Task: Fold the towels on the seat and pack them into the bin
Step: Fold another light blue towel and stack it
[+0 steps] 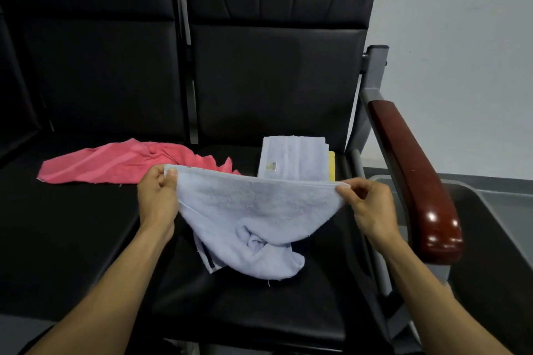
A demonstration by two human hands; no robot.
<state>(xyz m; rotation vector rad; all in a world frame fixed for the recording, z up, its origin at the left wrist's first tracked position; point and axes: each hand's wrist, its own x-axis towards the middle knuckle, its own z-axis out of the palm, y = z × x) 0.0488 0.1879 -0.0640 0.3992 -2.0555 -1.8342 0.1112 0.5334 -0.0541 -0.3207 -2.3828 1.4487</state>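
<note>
A pale blue towel [253, 219] hangs stretched between my hands above the black seat [259, 308], its lower end bunched on the cushion. My left hand [157, 199] pinches the towel's top left corner. My right hand [370, 207] pinches the top right corner. Behind it, a folded pale blue towel [294, 160] lies on a folded yellow towel [332, 166], of which only the right edge shows. A crumpled pink towel [124, 163] lies spread on the seat to the left. The dark bin [490, 225] stands to the right, beyond the armrest.
A glossy dark red armrest [418, 181] on a grey metal frame separates the seat from the bin. Black backrests rise behind both seats. A white wall and grey floor show at the right.
</note>
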